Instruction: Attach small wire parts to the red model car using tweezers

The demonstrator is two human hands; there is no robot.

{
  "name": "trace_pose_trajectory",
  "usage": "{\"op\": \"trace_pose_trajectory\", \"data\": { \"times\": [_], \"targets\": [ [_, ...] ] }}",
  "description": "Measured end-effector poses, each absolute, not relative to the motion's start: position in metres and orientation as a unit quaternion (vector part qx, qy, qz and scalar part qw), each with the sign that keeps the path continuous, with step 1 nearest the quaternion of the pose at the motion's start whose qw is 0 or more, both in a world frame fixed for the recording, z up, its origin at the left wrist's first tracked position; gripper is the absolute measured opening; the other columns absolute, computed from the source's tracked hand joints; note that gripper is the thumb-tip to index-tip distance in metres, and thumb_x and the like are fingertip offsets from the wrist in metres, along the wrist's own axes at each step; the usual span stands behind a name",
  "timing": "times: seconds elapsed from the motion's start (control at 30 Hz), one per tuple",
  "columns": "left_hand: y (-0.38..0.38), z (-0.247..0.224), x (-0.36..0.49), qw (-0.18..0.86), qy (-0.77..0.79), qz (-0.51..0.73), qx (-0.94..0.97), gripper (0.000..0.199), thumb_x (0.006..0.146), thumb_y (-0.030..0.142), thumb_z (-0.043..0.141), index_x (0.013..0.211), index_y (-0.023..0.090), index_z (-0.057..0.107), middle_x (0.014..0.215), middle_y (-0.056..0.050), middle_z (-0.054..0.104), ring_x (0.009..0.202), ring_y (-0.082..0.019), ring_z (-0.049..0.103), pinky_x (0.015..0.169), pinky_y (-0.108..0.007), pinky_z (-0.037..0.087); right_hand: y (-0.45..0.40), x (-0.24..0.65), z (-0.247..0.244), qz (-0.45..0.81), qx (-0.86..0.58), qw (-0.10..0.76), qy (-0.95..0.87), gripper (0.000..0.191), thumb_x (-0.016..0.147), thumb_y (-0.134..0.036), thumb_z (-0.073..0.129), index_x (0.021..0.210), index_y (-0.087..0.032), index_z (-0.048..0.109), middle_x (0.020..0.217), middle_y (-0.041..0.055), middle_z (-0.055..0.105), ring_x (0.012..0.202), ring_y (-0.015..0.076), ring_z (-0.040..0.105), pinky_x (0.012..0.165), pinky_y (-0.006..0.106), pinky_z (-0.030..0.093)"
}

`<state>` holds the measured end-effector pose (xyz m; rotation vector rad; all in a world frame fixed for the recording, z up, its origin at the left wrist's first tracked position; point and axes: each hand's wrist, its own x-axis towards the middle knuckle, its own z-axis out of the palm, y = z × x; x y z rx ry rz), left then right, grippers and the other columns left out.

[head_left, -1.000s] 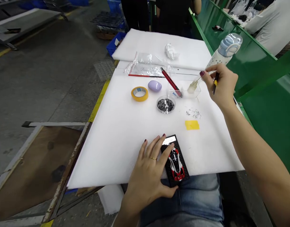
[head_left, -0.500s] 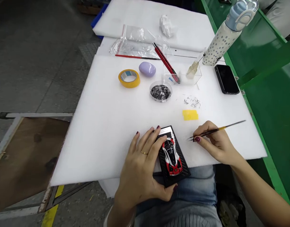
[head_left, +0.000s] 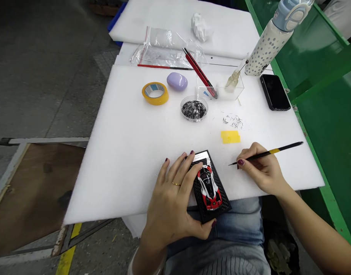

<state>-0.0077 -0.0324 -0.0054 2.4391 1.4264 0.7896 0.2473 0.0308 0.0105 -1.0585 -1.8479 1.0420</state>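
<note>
A small red, white and black model car (head_left: 209, 188) sits on a black textured display base (head_left: 224, 203) at the front edge of the white foam board. My left hand (head_left: 171, 198) grips this base, thumb at its near end and fingers along its left side and top, the index fingertip by the car. To the right, my right hand (head_left: 262, 168) pinches a slim black pen-like tool (head_left: 288, 147) with a yellow band. Its fine tip points left over the foam, apart from the car. Beyond it lie a yellow tape piece (head_left: 230, 137) and scattered thin black slivers (head_left: 233, 121).
A clear dish of black slivers (head_left: 194, 109), a yellow tape roll (head_left: 155, 100) and a purple egg-shaped object (head_left: 177, 81) stand mid-board. Behind are a red craft knife (head_left: 199, 72) leaning in a clear box (head_left: 221, 94), a small bottle (head_left: 233, 79), a phone (head_left: 275, 92) and a spotted water bottle (head_left: 268, 47).
My right hand has shifted slightly right and rolled the tool, so its tip now shows as a single line. My left hand keeps its grip; the view has moved slightly.
</note>
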Motion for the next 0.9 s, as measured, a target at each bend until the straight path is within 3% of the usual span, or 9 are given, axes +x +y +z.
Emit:
{"op": "trace_pose_trajectory", "data": {
  "times": [0.17, 0.33, 0.7, 0.8, 0.9],
  "targets": [
    [-0.032, -0.005, -0.008, 0.094, 0.482, 0.269, 0.828, 0.103, 0.060, 0.066, 0.067, 0.141, 0.006, 0.047, 0.155, -0.022, 0.045, 0.145, -0.039, 0.040, 0.126, -0.049, 0.016, 0.053, 0.247, 0.017, 0.431, -0.455, 0.447, -0.638, 0.020, 0.089, -0.032, 0.075, 0.078, -0.021, 0.063, 0.071, 0.0014, 0.067, 0.064, 0.0133, 0.062, 0.056, 0.026, 0.048],
    [-0.032, -0.005, -0.008, 0.092, 0.484, 0.268, 0.828, 0.103, 0.060, 0.064, 0.068, 0.142, 0.005, 0.047, 0.154, -0.023, 0.045, 0.146, -0.039, 0.040, 0.126, -0.049, 0.016, 0.078, 0.248, 0.013, 0.426, -0.484, 0.427, -0.634, 0.030, 0.080, -0.045, 0.082, 0.075, -0.022, 0.063, 0.072, 0.0025, 0.070, 0.067, 0.0161, 0.064, 0.059, 0.030, 0.050],
    [-0.033, -0.005, -0.007, 0.093, 0.486, 0.268, 0.827, 0.102, 0.060, 0.063, 0.068, 0.142, 0.007, 0.046, 0.154, -0.023, 0.046, 0.145, -0.039, 0.041, 0.125, -0.050, 0.019, 0.078, 0.248, 0.007, 0.405, -0.505, 0.408, -0.644, 0.030, 0.080, -0.046, 0.081, 0.076, -0.023, 0.062, 0.072, 0.0021, 0.067, 0.066, 0.0165, 0.061, 0.058, 0.032, 0.047],
    [-0.033, -0.004, -0.007, 0.093, 0.485, 0.273, 0.826, 0.103, 0.060, 0.064, 0.069, 0.142, 0.008, 0.046, 0.153, -0.023, 0.047, 0.144, -0.040, 0.043, 0.124, -0.052, 0.020, 0.073, 0.245, 0.010, 0.438, -0.484, 0.452, -0.608, 0.035, 0.078, -0.049, 0.083, 0.074, -0.022, 0.060, 0.072, 0.0014, 0.067, 0.066, 0.0155, 0.062, 0.059, 0.031, 0.050],
    [-0.033, -0.001, -0.004, 0.098, 0.490, 0.286, 0.818, 0.105, 0.060, 0.070, 0.070, 0.142, 0.008, 0.047, 0.149, -0.023, 0.052, 0.139, -0.042, 0.048, 0.121, -0.056, 0.025, 0.056, 0.237, 0.014, 0.469, -0.441, 0.522, -0.559, 0.030, 0.082, -0.039, 0.082, 0.075, -0.022, 0.058, 0.069, -0.0015, 0.064, 0.062, 0.0131, 0.060, 0.058, 0.029, 0.050]
  ]
}}
